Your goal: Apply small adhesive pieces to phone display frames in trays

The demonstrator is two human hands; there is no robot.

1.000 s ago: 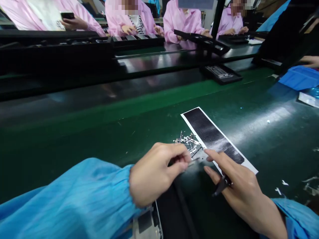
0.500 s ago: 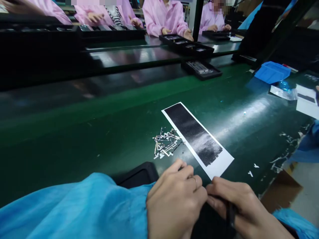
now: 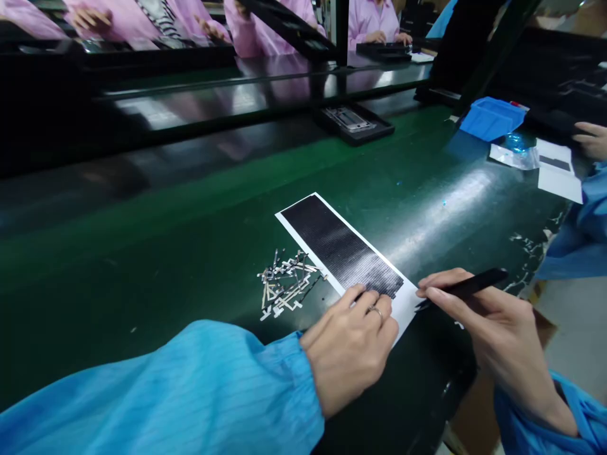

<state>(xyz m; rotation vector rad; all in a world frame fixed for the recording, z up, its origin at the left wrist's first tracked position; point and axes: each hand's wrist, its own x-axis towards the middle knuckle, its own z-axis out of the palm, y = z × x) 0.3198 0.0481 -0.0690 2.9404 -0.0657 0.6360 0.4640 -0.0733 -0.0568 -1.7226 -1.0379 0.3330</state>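
A white sheet (image 3: 408,311) bearing a dense block of small black strips (image 3: 341,243) lies slantwise on the green bench. My left hand (image 3: 353,341), a ring on one finger, rests over its near left edge with fingers curled together; their tips and anything under them are hidden. Black tweezers (image 3: 477,283) are pinched in my right hand (image 3: 493,322), their points low over the sheet's near right corner. Left of the sheet is a loose pile of thin silvery and black flex-like strips (image 3: 287,284).
Further back sits a black tray (image 3: 379,129) with a flat metallic part in it. At right are a blue bin (image 3: 493,119), a plastic bag (image 3: 515,156), a white folded sheet (image 3: 559,183) and a co-worker's hand (image 3: 592,139). People in pink work across the bench.
My hands have come apart and moved up to the sheet, the left onto its edge, the right to its corner with the tweezers. Across the bench, a person has lifted a black tray.
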